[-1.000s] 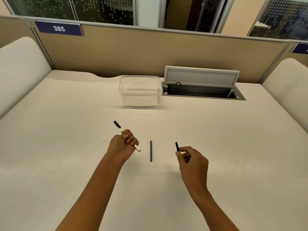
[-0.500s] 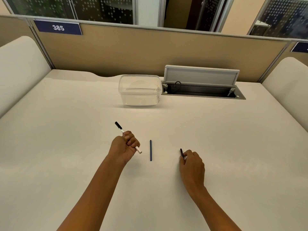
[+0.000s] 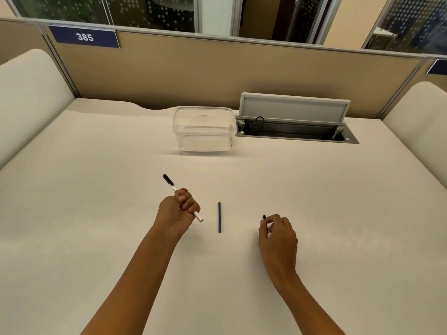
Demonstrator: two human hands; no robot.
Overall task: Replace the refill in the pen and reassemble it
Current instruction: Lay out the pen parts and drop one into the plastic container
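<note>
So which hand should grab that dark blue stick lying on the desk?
Probably the right hand. The left hand is wrapped around the pen barrel, while the right pinches only a small dark piece and sits low beside the refill.

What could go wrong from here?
1. The refill lies loose on the bare desk between both hands; a nudge may roll it away.
2. The right hand pinches a small dark part at desk level; once released, it could be knocked or lost.
3. The left hand fists the barrel, awkward for aiming the refill.
</note>
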